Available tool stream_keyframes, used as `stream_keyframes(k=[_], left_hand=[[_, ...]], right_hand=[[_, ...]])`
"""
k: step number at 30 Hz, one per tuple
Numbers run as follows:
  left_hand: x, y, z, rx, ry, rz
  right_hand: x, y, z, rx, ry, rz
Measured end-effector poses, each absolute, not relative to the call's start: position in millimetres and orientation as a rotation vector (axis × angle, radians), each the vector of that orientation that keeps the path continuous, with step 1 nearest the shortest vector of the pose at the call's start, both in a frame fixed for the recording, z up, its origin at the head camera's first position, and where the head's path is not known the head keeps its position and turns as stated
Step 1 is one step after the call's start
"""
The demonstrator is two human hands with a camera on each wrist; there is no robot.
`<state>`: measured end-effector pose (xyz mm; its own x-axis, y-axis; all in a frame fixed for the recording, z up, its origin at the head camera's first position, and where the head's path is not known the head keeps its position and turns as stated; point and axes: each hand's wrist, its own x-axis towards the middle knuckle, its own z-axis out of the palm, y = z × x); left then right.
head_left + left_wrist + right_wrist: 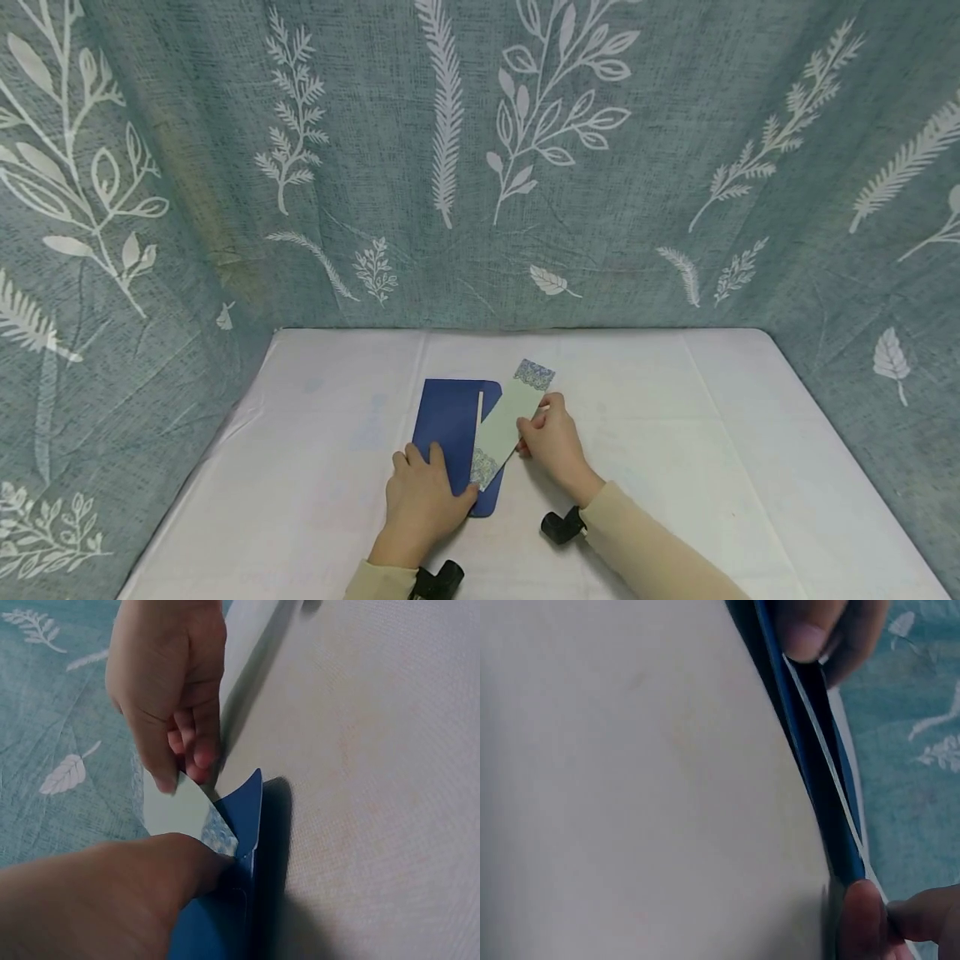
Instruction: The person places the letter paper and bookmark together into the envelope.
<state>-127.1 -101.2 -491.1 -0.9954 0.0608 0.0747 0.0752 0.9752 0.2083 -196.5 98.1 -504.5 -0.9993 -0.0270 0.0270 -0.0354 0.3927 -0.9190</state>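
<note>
A dark blue envelope (448, 408) lies on the white cloth, its rounded flap (487, 503) spread to the right. My left hand (423, 504) holds it, fingers across the front and thumb at the opening; the left wrist view shows this thumb (184, 862) by the card's lower end. A pale green card (507, 421) with blue lacy patterned ends slants over the flap, its lower end at the opening. My right hand (553, 437) pinches the card's right edge between thumb and fingers. In the right wrist view the card (829, 761) appears edge-on.
A pale sliver (480, 404) shows along the envelope's opening. White cloth (675, 433) covers the table. Behind it and along the sides hangs a blue-green curtain (360, 150) with white leaf prints. Black devices (562, 527) are strapped at both wrists.
</note>
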Motion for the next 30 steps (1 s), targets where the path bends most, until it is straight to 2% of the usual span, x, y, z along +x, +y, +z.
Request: stream_keyframes(k=[10, 14, 22, 30], left_hand=[[-128, -102, -490, -0.098, -3.067, -0.327], [-129, -102, -492, -0.101, -3.048, -0.321], [-129, -101, -490, -0.087, -3.076, -0.313], [-130, -101, -487, -0.082, -3.088, -0.322]], right_hand=[[-190, 86, -509, 0.150, -2.641, 1.773], [-190, 84, -508, 0.102, -2.656, 1.796], [-196, 80, -507, 0.016, -2.649, 1.707], [-199, 72, -502, 0.107, -2.792, 1.548]])
